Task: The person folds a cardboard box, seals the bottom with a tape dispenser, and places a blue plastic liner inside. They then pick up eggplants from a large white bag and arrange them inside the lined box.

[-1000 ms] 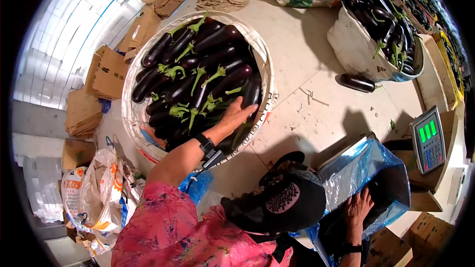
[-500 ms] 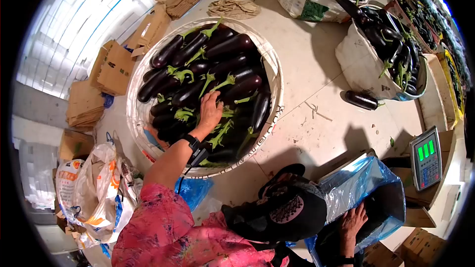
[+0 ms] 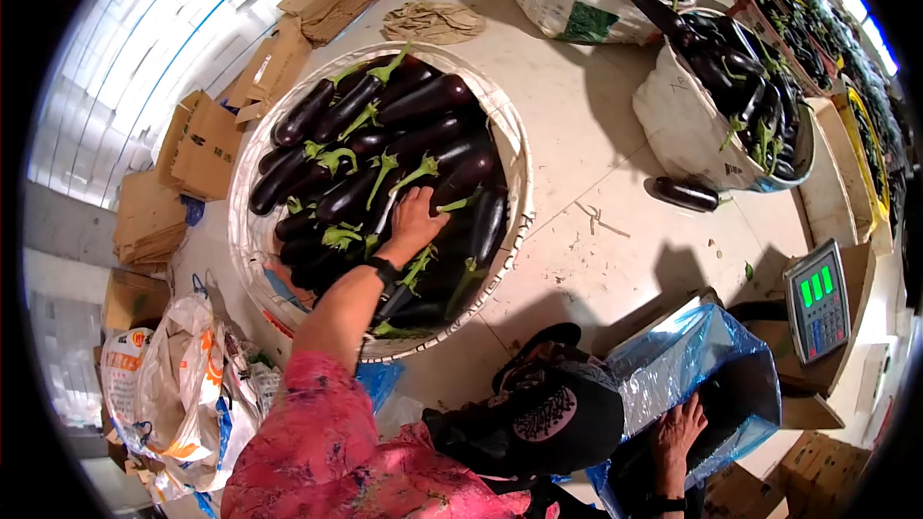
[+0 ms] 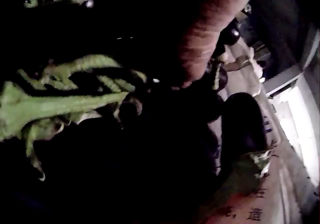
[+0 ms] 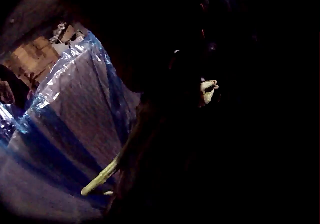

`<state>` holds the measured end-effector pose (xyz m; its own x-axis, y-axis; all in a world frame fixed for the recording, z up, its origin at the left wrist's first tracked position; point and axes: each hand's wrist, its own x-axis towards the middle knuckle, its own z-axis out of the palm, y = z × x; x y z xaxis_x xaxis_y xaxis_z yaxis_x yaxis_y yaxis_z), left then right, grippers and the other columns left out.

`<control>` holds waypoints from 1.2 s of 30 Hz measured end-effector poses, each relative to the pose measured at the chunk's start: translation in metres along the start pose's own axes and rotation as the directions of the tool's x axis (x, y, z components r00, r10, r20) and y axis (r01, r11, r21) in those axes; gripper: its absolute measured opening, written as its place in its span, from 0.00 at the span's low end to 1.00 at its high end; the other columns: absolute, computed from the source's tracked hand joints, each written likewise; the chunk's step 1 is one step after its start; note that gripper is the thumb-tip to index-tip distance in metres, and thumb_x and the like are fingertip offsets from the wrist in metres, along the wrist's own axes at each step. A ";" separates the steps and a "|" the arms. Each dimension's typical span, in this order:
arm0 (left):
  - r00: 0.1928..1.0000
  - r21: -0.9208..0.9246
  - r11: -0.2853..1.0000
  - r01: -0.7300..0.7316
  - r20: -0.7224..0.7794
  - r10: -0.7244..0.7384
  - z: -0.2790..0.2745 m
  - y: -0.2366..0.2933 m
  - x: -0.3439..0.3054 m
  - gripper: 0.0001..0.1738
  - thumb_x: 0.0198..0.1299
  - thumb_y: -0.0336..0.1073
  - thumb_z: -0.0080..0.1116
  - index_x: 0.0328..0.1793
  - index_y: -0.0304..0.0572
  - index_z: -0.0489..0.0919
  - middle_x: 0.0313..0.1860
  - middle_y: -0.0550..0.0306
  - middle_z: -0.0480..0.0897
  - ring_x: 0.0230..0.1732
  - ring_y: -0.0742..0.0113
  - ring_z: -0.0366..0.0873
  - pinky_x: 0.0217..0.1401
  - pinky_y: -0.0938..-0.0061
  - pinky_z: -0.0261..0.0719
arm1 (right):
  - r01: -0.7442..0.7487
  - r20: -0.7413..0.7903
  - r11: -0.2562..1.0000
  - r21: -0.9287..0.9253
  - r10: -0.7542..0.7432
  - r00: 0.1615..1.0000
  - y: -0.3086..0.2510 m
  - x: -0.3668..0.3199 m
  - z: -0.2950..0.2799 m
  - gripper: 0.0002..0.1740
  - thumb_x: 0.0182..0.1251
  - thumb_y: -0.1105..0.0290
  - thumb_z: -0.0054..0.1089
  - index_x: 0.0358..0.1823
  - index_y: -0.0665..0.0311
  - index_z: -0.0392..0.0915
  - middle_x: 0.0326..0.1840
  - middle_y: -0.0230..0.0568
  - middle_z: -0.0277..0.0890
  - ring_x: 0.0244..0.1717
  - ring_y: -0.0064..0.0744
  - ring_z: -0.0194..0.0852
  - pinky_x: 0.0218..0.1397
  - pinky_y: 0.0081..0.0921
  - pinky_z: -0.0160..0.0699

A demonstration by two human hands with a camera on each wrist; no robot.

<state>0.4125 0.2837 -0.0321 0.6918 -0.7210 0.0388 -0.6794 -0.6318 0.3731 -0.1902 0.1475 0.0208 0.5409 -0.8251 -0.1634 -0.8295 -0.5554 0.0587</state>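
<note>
Since the left hand [image 3: 415,223] quit the rim-side eggplant [image 3: 491,216], choosing seems unfinished; what either grip holds, I cannot tell.

Free floor [image 3: 577,149] between baskets [image 3: 520,168], liner [image 3: 663,351] perhaps obstructing

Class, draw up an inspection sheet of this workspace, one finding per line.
Surface: pale floor with scattered scraps.
Job's things: eggplants heaped in a round white container; a blue-lined box.
Clutter: a loose eggplant on the floor, plastic bags, cardboard.
Hands: left hand among the eggplants, right hand inside the box; any grip is unclear.
Cables: nothing clearly seen.
Surroundings: a lit scale display; a farther white sack of eggplants.
</note>
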 end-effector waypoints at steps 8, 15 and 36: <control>0.777 -0.652 0.423 0.629 0.550 -0.308 -0.087 0.005 -0.039 0.23 0.66 0.55 0.58 0.54 0.45 0.82 0.40 0.62 0.84 0.43 0.69 0.80 0.50 0.70 0.76 | 0.024 0.001 0.997 0.073 -0.024 1.000 -0.008 0.009 -0.030 0.31 0.63 0.55 0.62 0.67 0.54 0.71 0.68 0.49 0.67 0.62 0.52 0.65 0.62 0.49 0.63; 0.899 -0.828 0.360 0.429 0.431 -0.080 -0.139 0.065 -0.055 0.25 0.73 0.52 0.52 0.63 0.39 0.74 0.38 0.62 0.83 0.33 0.79 0.79 0.32 0.83 0.76 | -0.001 0.057 0.979 0.203 -0.011 0.998 -0.015 -0.025 -0.050 0.39 0.59 0.61 0.68 0.72 0.60 0.65 0.73 0.55 0.62 0.70 0.54 0.63 0.64 0.46 0.69; 0.218 -0.548 0.692 -0.470 0.688 0.693 -0.080 0.453 -0.179 0.30 0.69 0.40 0.50 0.78 0.52 0.65 0.56 0.40 0.81 0.51 0.56 0.83 0.57 0.67 0.77 | 0.200 0.055 0.972 0.122 -0.208 0.977 -0.004 -0.034 -0.043 0.29 0.63 0.63 0.59 0.68 0.56 0.73 0.74 0.44 0.63 0.70 0.50 0.63 0.67 0.44 0.65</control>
<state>0.0002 0.1497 0.2045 -0.4882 -0.7901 -0.3707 -0.6610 0.0574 0.7482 -0.1997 0.1736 0.0687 0.6932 -0.6845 -0.2257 -0.7150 -0.6926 -0.0957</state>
